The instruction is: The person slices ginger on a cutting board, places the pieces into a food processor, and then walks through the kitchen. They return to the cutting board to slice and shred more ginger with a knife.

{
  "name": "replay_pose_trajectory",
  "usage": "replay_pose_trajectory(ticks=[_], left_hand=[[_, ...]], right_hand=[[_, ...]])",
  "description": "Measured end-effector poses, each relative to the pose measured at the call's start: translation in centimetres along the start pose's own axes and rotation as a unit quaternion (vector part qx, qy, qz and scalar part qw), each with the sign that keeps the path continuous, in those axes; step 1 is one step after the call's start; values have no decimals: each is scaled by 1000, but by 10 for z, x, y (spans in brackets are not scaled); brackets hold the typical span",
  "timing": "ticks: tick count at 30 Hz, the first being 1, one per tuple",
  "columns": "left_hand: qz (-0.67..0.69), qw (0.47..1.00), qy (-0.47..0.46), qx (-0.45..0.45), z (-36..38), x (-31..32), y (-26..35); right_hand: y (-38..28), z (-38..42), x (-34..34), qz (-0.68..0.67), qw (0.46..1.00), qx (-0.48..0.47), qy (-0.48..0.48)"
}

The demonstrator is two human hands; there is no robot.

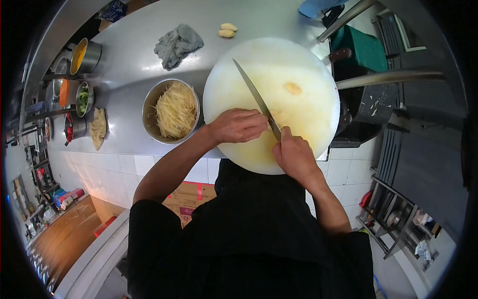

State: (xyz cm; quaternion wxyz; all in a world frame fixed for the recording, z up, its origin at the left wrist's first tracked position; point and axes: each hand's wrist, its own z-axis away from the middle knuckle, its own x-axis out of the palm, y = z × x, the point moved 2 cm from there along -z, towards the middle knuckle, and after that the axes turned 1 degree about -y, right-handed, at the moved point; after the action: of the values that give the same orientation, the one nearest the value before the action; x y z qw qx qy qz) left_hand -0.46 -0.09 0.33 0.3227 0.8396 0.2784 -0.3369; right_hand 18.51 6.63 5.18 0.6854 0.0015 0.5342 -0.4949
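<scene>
On a round white cutting board, my right hand is wrapped round the handle of a long kitchen knife. The blade points away from me and to the left, its tip over the board. Beside the blade, my left hand has its fingers curled together; whatever they pinch is hidden. A pale yellow oval piece lies farther up the board. To the left of the board stands a steel bowl full of thin pale yellow shreds.
Two pale yellow pieces and a crumpled grey cloth lie on the steel counter. At the left are a beige cloth and several bowls, one with green pieces. A green container stands at the right.
</scene>
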Motion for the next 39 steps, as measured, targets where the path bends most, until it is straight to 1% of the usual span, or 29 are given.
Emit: replay_pose_trajectory(ticks=[4,6,11,13,16,19,21,25,27,28,30,34,37,39], left_hand=[[-13,1000,0,1,2,1,0],[-6,1000,10,-1,1,1,0],[-7,1000,-8,1,0,0,0],[-9,1000,-12,3,0,0,1],[-7,1000,-6,3,1,0,0],[5,1000,-11,-1,0,1,1],[2,1000,14,5,2,1,-1],[-5,1000,6,7,1,1,1],[-7,1000,-1,9,1,1,1],[-6,1000,0,10,0,1,0],[1,1000,4,8,0,0,0],[3,1000,0,4,2,-1,-2],[-11,1000,1,1,1,1,0],[-10,1000,11,3,1,0,1]], right_hand=[[-3,20,-10,-21,999,-27,-4],[-10,34,-20,16,999,-1,-31],[-20,54,-30,29,998,32,-50],[-19,54,-28,27,997,36,-59],[-10,34,-11,14,999,16,-44],[-5,10,2,17,1000,4,-9],[-8,7,-2,28,999,1,-18],[-20,38,-24,26,999,9,-42],[-23,47,-30,39,996,41,-63],[-20,44,-27,38,996,43,-63],[-13,31,-13,22,999,-7,-27],[-9,0,3,20,1000,-4,-3],[-7,-1,2,31,999,-7,7],[-7,-1,1,7,1000,-15,10]])
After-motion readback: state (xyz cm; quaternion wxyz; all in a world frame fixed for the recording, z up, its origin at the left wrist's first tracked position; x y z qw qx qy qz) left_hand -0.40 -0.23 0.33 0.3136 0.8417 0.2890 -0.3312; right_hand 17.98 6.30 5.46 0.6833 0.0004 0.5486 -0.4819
